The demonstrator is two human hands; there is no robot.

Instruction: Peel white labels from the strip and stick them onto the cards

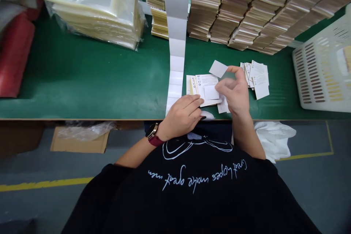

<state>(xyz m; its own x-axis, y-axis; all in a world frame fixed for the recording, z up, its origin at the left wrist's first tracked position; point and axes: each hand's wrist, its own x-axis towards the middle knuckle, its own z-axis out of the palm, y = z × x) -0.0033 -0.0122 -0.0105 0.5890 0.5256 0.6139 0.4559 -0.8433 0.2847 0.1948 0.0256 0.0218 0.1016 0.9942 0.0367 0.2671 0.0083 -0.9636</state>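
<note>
My left hand [184, 114] rests at the front edge of a small pile of printed cards [207, 81], its fingertips touching the lower left of the pile. A blank white label [218, 68] is stuck to or pinched at the index fingertip of my right hand [235, 89], above the pile's upper right. Below the thumb of that hand lies another white label [211, 93] on the top card. To the left a long strip of white labels [176, 67] runs down to my left hand. A second pile of cards [257, 76] lies right of my right hand.
Tall stacks of cards [230, 9] line the back. At the far right stands a white slotted basket [315, 69]. Plastic-wrapped sheets [95, 14] lie at the back left, a red bag [16, 55] at the far left.
</note>
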